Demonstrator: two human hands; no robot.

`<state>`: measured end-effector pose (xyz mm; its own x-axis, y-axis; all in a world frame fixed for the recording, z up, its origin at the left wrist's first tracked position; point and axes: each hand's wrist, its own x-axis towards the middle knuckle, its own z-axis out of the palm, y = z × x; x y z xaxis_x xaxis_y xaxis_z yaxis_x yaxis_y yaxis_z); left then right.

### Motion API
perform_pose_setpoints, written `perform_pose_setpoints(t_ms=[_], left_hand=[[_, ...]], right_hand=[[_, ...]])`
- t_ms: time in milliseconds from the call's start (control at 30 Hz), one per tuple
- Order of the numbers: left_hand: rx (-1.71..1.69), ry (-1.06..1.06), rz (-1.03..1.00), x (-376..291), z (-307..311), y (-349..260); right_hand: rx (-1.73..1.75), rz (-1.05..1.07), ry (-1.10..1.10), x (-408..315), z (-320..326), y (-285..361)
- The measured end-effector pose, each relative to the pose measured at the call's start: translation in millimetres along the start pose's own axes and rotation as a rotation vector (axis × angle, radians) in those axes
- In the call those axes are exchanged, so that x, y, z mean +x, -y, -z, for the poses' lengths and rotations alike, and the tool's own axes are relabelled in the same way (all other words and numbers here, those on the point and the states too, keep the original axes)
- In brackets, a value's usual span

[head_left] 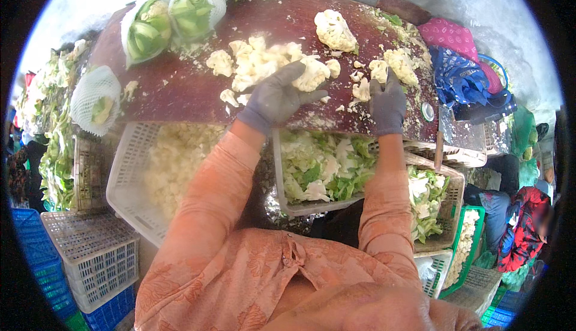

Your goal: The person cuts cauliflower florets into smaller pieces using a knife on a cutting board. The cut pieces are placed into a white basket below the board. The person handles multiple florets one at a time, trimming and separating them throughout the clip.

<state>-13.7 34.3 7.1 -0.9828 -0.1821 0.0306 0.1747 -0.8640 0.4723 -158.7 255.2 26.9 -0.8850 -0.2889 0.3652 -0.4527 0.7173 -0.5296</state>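
Note:
Both my hands wear grey gloves and reach over a dark red tabletop (pixel 189 92). My left hand (pixel 276 97) is spread, thumb apart from the fingers, against a large cauliflower floret (pixel 311 75). A heap of cut florets (pixel 258 61) lies just beyond its fingers. My right hand (pixel 388 106) points away from me, with its fingertips at a small floret (pixel 379 70). Whether it grips that floret cannot be made out. Beside it lies a bigger cauliflower piece (pixel 402 66). Farther back rests a cauliflower head part (pixel 335 30). Crumbs are scattered around both hands.
Net-wrapped cauliflowers (pixel 148 29) stand at the table's far left. Below its front edge are a white crate (pixel 130 173) of florets and a leaf-filled crate (pixel 280 173). A wooden handle (pixel 438 151) juts at the right edge, near a blue bag (pixel 463 77). Another person (pixel 522 232) is at right.

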Motion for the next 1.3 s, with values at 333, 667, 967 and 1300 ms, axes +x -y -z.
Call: perform_pose_setpoints(t_ms=[333,667,967,1300], left_hand=[[0.117,0.126,-0.006,-2.3,-8.9,0.7],[0.313,0.036,-0.031,-9.4,-16.8,-6.5],[0.277,0.192,-0.005,-4.6,-10.6,-12.4],[0.322,-0.043,-0.004,-11.4,-22.1,-9.8]], right_hand=[[0.081,0.394,0.180,-62.9,-2.3,87.9],[0.069,0.349,0.181,-63.9,-29.3,77.6],[0.112,0.488,0.056,-61.0,-35.5,77.6],[0.040,0.448,0.001,-74.4,-17.0,82.7]])
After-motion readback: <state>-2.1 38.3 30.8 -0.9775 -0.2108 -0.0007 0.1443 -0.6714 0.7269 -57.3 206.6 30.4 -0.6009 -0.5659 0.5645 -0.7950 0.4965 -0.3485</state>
